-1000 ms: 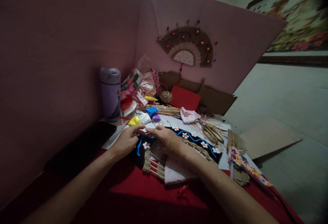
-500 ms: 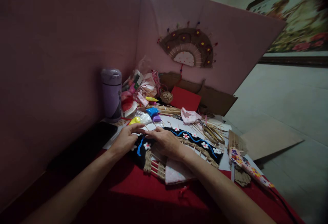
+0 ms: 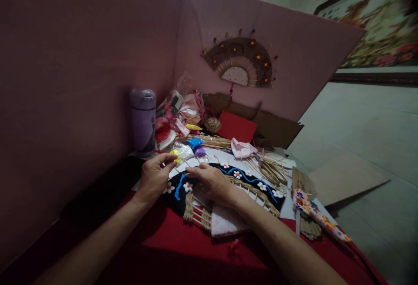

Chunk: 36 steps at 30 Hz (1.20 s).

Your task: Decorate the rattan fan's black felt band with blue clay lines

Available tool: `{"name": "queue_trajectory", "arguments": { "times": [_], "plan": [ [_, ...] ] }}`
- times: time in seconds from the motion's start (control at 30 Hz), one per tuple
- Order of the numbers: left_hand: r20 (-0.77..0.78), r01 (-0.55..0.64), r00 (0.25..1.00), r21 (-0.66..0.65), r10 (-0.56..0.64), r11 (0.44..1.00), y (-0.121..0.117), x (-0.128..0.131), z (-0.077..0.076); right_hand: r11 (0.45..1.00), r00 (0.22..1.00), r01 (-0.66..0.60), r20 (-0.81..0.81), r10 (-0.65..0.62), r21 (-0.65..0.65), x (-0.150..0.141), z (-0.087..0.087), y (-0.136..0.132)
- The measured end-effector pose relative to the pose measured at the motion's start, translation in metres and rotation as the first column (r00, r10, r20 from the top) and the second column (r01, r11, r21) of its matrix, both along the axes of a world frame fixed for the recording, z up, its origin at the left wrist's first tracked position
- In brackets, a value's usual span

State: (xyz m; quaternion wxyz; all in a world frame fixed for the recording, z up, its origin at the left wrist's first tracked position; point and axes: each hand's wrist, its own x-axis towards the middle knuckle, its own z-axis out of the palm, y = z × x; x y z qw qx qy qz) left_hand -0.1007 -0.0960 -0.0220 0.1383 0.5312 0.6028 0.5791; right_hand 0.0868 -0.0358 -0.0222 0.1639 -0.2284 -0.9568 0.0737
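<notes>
Below the hands, a black fan lies on the tabletop, which wears a red cloth. White flowers and wavy blue lines run along its curved band, with woven twine inside the curve and a pale spotted piece at its base. White paper shows beyond and beside the fan.

The left hand is at the fan's far left end, thumb and fingers pressed together close to a yellow packet; whether anything sits between them is unclear. The right hand reaches over the fan's left part, its thumb and finger also together, any small thing there too hidden to tell.

Just beyond the fan are a blue packet, a purple packet and a pink cloth. Thin sticks lie behind them, then a ball of twine and a red card. A purple bottle stands upright, beyond and left of the fan. To the fan's right rest cardboard strips and a flower-patterned tool with a dark cord.

Behind the fan rises a pink panel bearing a brown fan with red flowers. The room is dim; farther right, a framed picture hangs on a pale wall.
</notes>
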Motion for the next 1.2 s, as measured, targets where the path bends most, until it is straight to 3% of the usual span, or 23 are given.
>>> {"name": "queue_trajectory", "arguments": {
  "times": [0.07,0.17,0.27,0.6,0.83,1.0,1.2],
  "plan": [
    [-0.137,0.015,0.99,-0.012,-0.016,1.0,0.0,0.0,-0.003,1.0,0.999,-0.025,-0.025,0.025,-0.017,0.001,0.0,0.0],
    [-0.406,0.048,0.911,-0.081,-0.077,0.996,0.0,0.0,-0.007,0.997,0.995,-0.069,-0.073,0.065,-0.043,0.003,0.001,0.001],
    [-0.521,0.025,0.847,-0.166,-0.109,0.986,0.001,0.001,-0.009,0.997,0.994,-0.058,-0.098,0.052,-0.056,0.002,0.005,0.001],
    [-0.563,-0.007,0.817,-0.227,-0.125,0.974,0.001,0.0,-0.01,1.0,1.0,-0.018,0.01,0.018,0.003,-0.007,0.006,0.006],
    [-0.579,-0.001,0.805,-0.221,-0.131,0.975,0.0,0.0,-0.01,0.999,0.995,-0.034,-0.091,0.035,0.016,-0.004,0.006,0.007],
    [-0.593,0.036,0.787,-0.227,-0.168,0.973,0.0,-0.001,-0.01,1.0,1.0,-0.013,0.017,0.013,0.005,-0.007,0.005,0.004],
    [-0.606,-0.006,0.783,-0.232,-0.14,0.973,-0.002,0.0,-0.007,0.997,0.99,-0.038,-0.141,0.028,-0.069,-0.001,0.012,0.004]
  ]
}}
